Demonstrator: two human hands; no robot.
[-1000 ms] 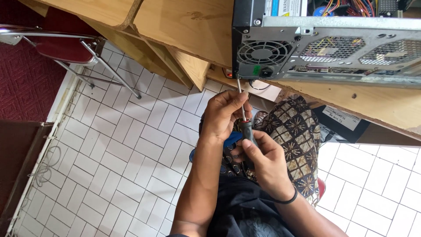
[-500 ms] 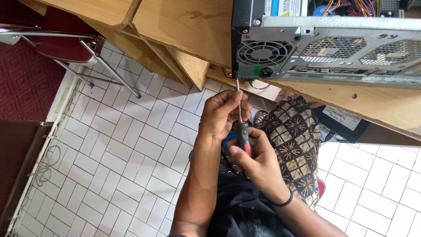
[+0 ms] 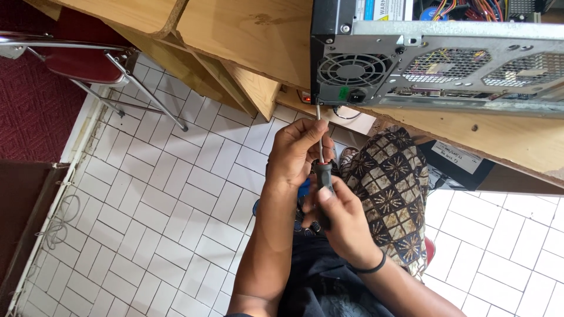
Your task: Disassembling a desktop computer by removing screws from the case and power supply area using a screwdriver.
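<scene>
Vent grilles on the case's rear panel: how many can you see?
3. A round fan grille at the left end above the screwdriver, a mesh vent mid-panel, and another mesh vent at the right. More may lie beyond the frame edge.

Hands, screwdriver and computer case at the table edge

The left hand (image 3: 296, 154) sits just ahead of the right hand (image 3: 346, 220) on the screwdriver (image 3: 321, 170); beyond both lies the computer case (image 3: 435, 56) on the wooden table (image 3: 247, 35), a chair (image 3: 88, 61) far to their left.
</scene>
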